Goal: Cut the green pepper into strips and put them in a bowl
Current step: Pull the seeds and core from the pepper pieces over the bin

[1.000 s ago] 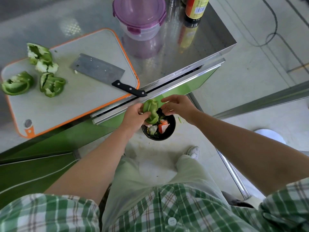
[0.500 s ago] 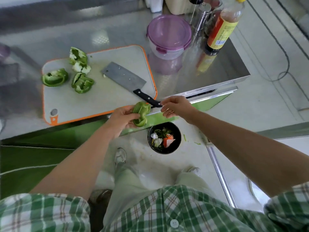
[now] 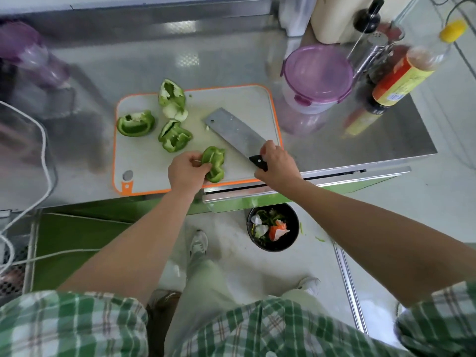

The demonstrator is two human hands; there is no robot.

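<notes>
While my left hand (image 3: pixel 186 173) pinches one pepper quarter (image 3: pixel 213 164) at the six o'clock edge of the board (image 3: pixel 144 161), my right hand (image 3: pixel 277 163) curls round the handle of the cleaver (image 3: pixel 235 131) at four o'clock, its blade lying flat. Three more pepper pieces (image 3: pixel 136 123) sit between nine and twelve o'clock, none cut into strips, so I judge that all the slicing and bowl-filling lies ahead.

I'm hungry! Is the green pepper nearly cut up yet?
Not yet. The pepper is split; three chunks lie on the cutting board. The left hand holds a fourth chunk, the right hand grips the cleaver. No strips yet: all slicing and collecting remains.
</notes>
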